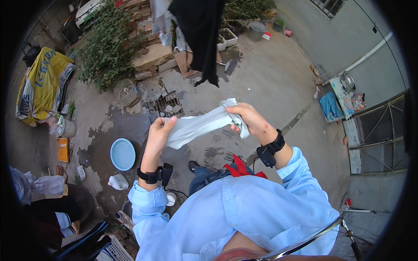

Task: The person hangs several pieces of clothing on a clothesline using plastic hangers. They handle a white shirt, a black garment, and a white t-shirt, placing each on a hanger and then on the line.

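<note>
A light grey-white cloth point(199, 125) is stretched between my two hands in front of my body. My left hand point(157, 133) pinches its left end, thumb on top. Its right end is bunched and folded over in my right hand point(251, 118), whose thumb presses on it. What kind of garment or rag it is, I cannot tell. Dark clothing point(202, 36) hangs beyond my hands. On the ground to the left, a light blue plastic basin point(122, 154) stands near a white plastic jug point(118, 182).
A metal drain grate point(168, 102) lies in the wet concrete ahead. Leafy shrubs point(104, 45) and a transparent bucket point(126, 92) are at the upper left. More clothes point(49, 185) hang at the lower left. A small table point(341, 96) holds a metal bowl point(348, 81) by the right wall.
</note>
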The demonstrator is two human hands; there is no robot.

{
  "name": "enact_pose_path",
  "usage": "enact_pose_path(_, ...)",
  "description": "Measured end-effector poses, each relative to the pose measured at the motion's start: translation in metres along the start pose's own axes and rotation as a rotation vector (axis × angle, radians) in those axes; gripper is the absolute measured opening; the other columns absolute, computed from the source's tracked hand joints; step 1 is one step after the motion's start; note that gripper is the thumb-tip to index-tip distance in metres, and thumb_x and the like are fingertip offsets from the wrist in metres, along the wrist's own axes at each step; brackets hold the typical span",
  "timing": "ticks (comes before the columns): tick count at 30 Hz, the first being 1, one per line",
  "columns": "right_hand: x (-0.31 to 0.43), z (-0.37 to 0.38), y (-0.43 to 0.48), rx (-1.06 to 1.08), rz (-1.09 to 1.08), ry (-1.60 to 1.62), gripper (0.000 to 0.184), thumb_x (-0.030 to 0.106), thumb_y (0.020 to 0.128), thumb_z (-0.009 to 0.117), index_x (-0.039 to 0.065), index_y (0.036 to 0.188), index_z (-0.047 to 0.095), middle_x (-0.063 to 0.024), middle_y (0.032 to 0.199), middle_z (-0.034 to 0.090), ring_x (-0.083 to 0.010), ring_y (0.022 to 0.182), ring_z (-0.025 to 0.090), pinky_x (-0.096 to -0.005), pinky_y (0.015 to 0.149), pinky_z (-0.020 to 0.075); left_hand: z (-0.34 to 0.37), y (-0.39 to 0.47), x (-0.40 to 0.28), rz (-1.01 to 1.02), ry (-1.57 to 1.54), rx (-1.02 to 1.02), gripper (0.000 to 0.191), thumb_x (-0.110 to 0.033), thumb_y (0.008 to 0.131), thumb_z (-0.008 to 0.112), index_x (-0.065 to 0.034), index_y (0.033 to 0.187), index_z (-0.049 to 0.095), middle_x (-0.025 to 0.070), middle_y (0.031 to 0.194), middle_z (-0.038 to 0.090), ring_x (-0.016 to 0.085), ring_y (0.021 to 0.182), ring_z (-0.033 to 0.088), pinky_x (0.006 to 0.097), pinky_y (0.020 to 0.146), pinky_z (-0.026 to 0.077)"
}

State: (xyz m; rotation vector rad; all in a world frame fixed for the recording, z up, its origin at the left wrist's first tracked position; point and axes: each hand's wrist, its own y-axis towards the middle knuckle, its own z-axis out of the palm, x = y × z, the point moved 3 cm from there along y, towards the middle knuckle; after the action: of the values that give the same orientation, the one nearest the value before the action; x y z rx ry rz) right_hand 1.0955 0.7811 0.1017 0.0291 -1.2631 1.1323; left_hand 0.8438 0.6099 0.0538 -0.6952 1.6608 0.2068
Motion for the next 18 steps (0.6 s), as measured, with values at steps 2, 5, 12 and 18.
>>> enact_pose_path(2,0.003,-0.045,-0.016,0.020,-0.027,0.030,0.026,0.017,0.096,0.063,-0.005,0.108,0.060,-0.0114,0.084,0.069,-0.0129,0.050,0.063,-0.0238,0.040,0.0506,0.051,-0.002,-0.021,0.091,0.305,-0.028,0.076,-0.055,0.077,0.082,0.0104,0.112,0.063,0.0213,0.098,0.071,0.027,0.092,0.069,0.0367,0.083,0.052)
enact_pose_path(5,0.012,-0.110,-0.031,0.000,-0.068,-0.065,0.028,0.018,0.094,0.066,-0.006,0.108,0.061,-0.0119,0.085,0.069,-0.0138,0.052,0.064,-0.0241,0.042,0.0506,0.121,-0.020,-0.061,0.192,0.479,0.251,0.099,-0.062,0.064,0.087,0.0141,0.120,0.058,0.0316,0.104,0.069,0.040,0.105,0.068,0.0426,0.093,0.051)
enact_pose_path(12,0.030,-0.233,-0.070,-0.340,-0.362,-1.023,0.048,0.024,0.083,0.078,-0.004,0.118,0.060,-0.0114,0.089,0.070,-0.0238,0.074,0.068,-0.0378,0.066,0.0554,0.253,-0.030,-0.115,0.348,0.444,0.362,0.021,-0.025,0.084,0.075,-0.0045,0.091,0.074,0.0075,0.083,0.068,0.020,0.077,0.065,0.0318,0.074,0.049)
enact_pose_path(18,0.022,-0.246,-0.094,-0.094,-0.816,-0.916,0.056,0.034,0.082,0.081,0.002,0.123,0.060,-0.0111,0.093,0.071,-0.0263,0.088,0.068,-0.0401,0.082,0.0535,0.334,-0.016,-0.109,-0.068,-0.468,0.504,0.010,-0.020,0.091,0.066,-0.0101,0.089,0.063,-0.0032,0.083,0.062,0.006,0.075,0.054,0.0211,0.068,0.040)
